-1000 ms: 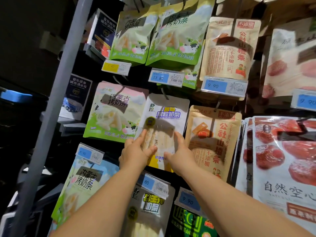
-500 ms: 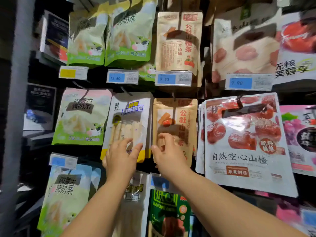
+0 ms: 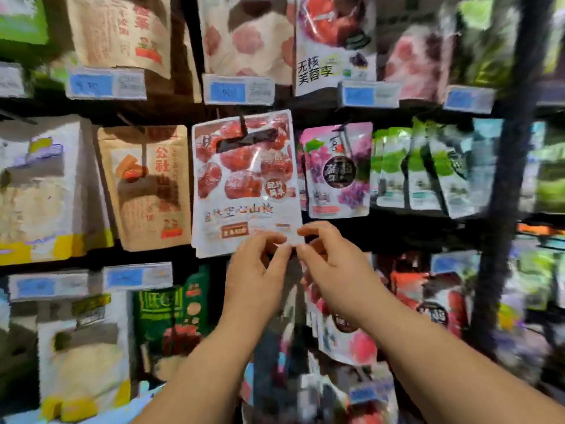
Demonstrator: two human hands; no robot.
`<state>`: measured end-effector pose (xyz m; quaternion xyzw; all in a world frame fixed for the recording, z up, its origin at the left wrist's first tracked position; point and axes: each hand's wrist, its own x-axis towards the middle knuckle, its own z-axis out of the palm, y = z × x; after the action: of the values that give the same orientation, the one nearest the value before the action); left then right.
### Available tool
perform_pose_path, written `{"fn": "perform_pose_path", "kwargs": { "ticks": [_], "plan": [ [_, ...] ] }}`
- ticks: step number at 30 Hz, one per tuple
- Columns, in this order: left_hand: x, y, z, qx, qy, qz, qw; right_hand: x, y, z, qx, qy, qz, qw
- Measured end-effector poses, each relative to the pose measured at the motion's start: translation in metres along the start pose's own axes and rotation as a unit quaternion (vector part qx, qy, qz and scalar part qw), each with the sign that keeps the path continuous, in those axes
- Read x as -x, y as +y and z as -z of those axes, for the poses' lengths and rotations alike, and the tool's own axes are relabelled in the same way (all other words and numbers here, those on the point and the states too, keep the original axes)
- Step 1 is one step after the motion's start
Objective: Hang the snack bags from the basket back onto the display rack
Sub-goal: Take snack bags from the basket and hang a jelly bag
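Crowded rack (image 3: 509,209) holds a seemingly light, floppy red-fruit bag (image 3: 244,179), left hand (image 3: 253,270) and right hand (image 3: 336,267) pinching its lower corner; its top edge seems the steadier grip.

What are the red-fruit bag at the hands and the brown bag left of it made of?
The red-fruit bag looks like glossy plastic film: light glares off its front. The brown bag looks matte, like kraft paper, with no glare; it may be a paper-faced laminate.
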<state>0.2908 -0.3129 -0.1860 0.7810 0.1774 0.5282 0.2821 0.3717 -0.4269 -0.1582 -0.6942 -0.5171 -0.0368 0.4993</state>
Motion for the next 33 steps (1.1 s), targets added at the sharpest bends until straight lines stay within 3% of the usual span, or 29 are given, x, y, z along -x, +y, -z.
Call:
{"fn": "perform_pose_path", "kwargs": {
  "ticks": [6, 10, 16, 22, 33],
  "plan": [
    [0.039, 0.043, -0.104, 0.089, -0.064, -0.004, 0.994, 0.05, 0.075, 0.085, 0.051, 0.086, -0.064, 0.993],
    [0.081, 0.072, -0.191, 0.118, -0.194, -0.011, 0.974, 0.098, 0.133, 0.144, 0.09, 0.127, -0.156, 0.975],
    [0.181, 0.126, -0.304, 0.134, -0.459, 0.001, 0.878, 0.203, 0.195, 0.231, 0.177, 0.133, -0.301, 0.928],
    [0.247, 0.162, -0.355, 0.104, -0.584, -0.069, 0.802, 0.304, 0.224, 0.298, 0.245, 0.134, -0.433, 0.857],
    [0.305, 0.177, -0.4, 0.052, -0.698, -0.14, 0.7, 0.418, 0.248, 0.349, 0.306, -0.035, -0.595, 0.742]
  ]
}}
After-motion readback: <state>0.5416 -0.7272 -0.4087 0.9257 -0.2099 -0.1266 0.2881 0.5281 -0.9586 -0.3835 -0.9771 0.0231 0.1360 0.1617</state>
